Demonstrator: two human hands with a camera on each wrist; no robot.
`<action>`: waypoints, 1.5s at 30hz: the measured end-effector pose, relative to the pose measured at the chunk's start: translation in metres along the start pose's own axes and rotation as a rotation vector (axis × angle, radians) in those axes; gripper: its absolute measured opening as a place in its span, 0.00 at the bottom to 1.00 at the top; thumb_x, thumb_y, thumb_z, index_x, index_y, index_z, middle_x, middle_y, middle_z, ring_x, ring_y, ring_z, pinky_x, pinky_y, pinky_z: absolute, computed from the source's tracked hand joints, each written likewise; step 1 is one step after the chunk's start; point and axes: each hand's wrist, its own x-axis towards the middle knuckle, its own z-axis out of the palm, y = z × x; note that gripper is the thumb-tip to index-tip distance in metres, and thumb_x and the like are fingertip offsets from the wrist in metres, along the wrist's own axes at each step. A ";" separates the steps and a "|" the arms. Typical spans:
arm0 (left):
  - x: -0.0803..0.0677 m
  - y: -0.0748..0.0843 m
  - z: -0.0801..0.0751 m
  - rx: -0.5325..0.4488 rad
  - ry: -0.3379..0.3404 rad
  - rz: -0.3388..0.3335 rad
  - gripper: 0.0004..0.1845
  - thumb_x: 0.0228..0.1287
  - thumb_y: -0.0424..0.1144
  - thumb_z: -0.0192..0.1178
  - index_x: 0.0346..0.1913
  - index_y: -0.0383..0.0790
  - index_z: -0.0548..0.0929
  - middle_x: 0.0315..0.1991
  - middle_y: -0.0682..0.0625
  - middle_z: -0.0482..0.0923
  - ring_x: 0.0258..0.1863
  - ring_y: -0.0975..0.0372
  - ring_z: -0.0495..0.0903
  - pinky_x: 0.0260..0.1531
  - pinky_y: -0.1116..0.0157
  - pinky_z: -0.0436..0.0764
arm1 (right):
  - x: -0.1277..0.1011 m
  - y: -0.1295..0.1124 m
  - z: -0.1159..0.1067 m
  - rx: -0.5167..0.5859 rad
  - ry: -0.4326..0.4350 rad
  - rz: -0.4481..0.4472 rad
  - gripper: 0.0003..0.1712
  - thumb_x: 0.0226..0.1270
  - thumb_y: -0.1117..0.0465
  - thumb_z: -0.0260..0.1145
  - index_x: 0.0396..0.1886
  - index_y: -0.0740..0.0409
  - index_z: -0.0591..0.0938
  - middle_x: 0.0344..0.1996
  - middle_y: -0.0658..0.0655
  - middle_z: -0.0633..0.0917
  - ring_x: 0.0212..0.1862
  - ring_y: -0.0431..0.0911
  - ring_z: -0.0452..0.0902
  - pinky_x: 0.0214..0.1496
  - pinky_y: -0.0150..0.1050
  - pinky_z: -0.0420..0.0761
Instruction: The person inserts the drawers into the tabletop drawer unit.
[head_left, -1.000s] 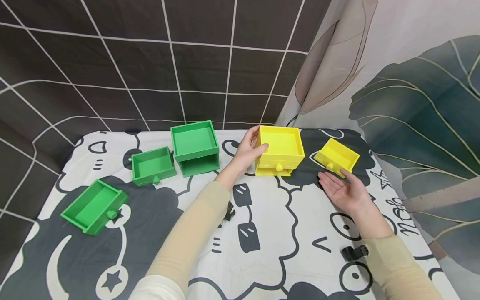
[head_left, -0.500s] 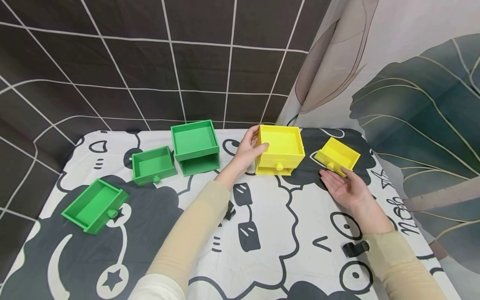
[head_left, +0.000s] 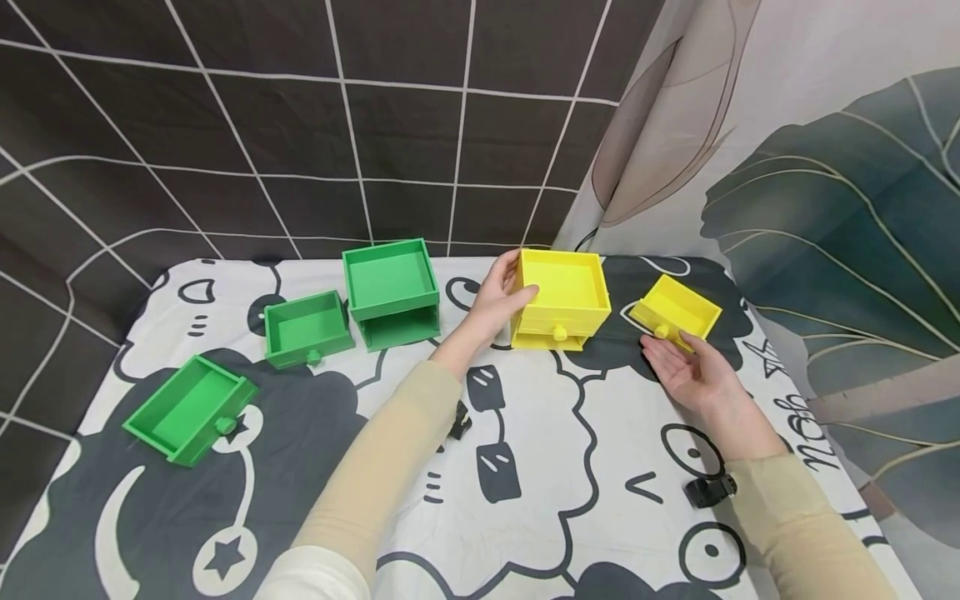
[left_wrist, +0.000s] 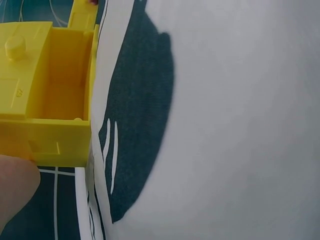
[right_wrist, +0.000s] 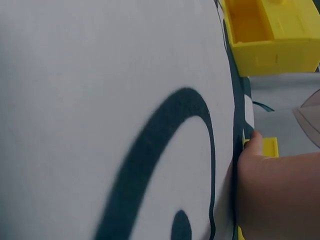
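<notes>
My left hand (head_left: 493, 296) grips the left side of a small yellow drawer cabinet (head_left: 566, 279), thumb at the front corner and fingertips behind it. The cabinet's upper drawer, with a round knob (head_left: 559, 333), is in place. Below it, the lower slot (left_wrist: 67, 75) shows as an open hollow in the left wrist view. At the right, a loose yellow drawer (head_left: 678, 307) lies with its knob toward me. My right hand (head_left: 697, 379) lies palm up with loose fingers just in front of that drawer, thumb tip right at its front edge.
Left of the yellow cabinet stands a green cabinet (head_left: 393, 287) with an open lower compartment. A green drawer (head_left: 307, 327) lies beside it, and another green drawer (head_left: 187, 412) lies farther left. A cartoon-print cloth (head_left: 540, 517) covers the table. A dark gridded curtain (head_left: 405, 133) hangs behind.
My right hand has shifted very slightly right, toward the loose yellow drawer. My left hand and the cabinets stay where they were.
</notes>
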 end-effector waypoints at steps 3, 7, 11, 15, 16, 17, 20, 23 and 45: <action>0.000 -0.001 0.000 -0.004 -0.004 0.002 0.40 0.72 0.30 0.62 0.83 0.42 0.59 0.83 0.46 0.60 0.84 0.56 0.59 0.86 0.67 0.60 | 0.002 -0.001 0.002 -0.013 0.006 -0.007 0.22 0.80 0.52 0.66 0.67 0.50 0.76 0.51 0.63 0.92 0.63 0.50 0.88 0.79 0.35 0.75; 0.000 0.000 0.000 -0.006 -0.003 -0.003 0.40 0.72 0.30 0.62 0.83 0.42 0.59 0.83 0.47 0.60 0.84 0.56 0.58 0.86 0.67 0.60 | 0.004 -0.002 0.004 -0.025 0.015 -0.012 0.18 0.79 0.54 0.67 0.62 0.52 0.78 0.49 0.64 0.93 0.60 0.50 0.89 0.78 0.35 0.77; 0.000 0.001 0.000 -0.006 -0.006 -0.010 0.40 0.72 0.30 0.62 0.83 0.42 0.59 0.83 0.47 0.60 0.84 0.56 0.58 0.86 0.67 0.61 | 0.005 -0.003 0.004 -0.029 0.017 -0.019 0.14 0.78 0.57 0.69 0.58 0.52 0.79 0.48 0.63 0.93 0.57 0.50 0.91 0.76 0.35 0.80; 0.000 0.001 0.000 -0.011 -0.006 -0.013 0.40 0.72 0.30 0.62 0.83 0.42 0.59 0.83 0.47 0.60 0.84 0.56 0.58 0.86 0.66 0.61 | 0.006 -0.001 0.005 -0.039 0.030 -0.032 0.14 0.76 0.58 0.70 0.57 0.51 0.79 0.46 0.61 0.94 0.54 0.49 0.92 0.73 0.35 0.82; -0.001 0.001 0.000 -0.013 -0.005 -0.014 0.40 0.72 0.30 0.62 0.83 0.42 0.59 0.83 0.47 0.59 0.84 0.56 0.58 0.86 0.67 0.61 | 0.007 -0.001 0.005 -0.040 0.037 -0.037 0.15 0.76 0.58 0.71 0.57 0.51 0.80 0.46 0.61 0.94 0.53 0.48 0.92 0.73 0.35 0.83; -0.001 0.001 0.000 -0.014 -0.004 -0.014 0.40 0.72 0.30 0.62 0.83 0.42 0.59 0.83 0.47 0.60 0.84 0.56 0.58 0.86 0.67 0.61 | 0.007 0.000 0.006 -0.041 0.045 -0.045 0.15 0.75 0.58 0.71 0.57 0.50 0.80 0.45 0.60 0.94 0.53 0.48 0.92 0.72 0.34 0.83; -0.001 0.001 0.000 -0.016 -0.001 -0.011 0.40 0.72 0.30 0.62 0.83 0.42 0.59 0.83 0.47 0.60 0.84 0.56 0.58 0.86 0.67 0.61 | 0.008 0.002 0.007 -0.036 0.070 -0.070 0.16 0.73 0.56 0.73 0.56 0.49 0.81 0.44 0.58 0.94 0.52 0.46 0.93 0.70 0.34 0.85; -0.001 0.001 0.000 -0.015 -0.001 -0.008 0.40 0.72 0.30 0.62 0.83 0.42 0.59 0.83 0.46 0.60 0.84 0.56 0.59 0.86 0.67 0.61 | 0.009 0.003 0.008 -0.023 0.087 -0.083 0.13 0.72 0.55 0.74 0.52 0.50 0.83 0.41 0.58 0.94 0.50 0.45 0.93 0.67 0.33 0.87; -0.002 0.004 0.000 -0.011 0.005 -0.024 0.41 0.71 0.30 0.63 0.83 0.44 0.60 0.83 0.48 0.60 0.84 0.57 0.59 0.86 0.67 0.61 | 0.006 0.008 0.009 -0.035 0.113 -0.092 0.06 0.70 0.58 0.75 0.40 0.54 0.87 0.36 0.55 0.94 0.46 0.41 0.93 0.63 0.31 0.89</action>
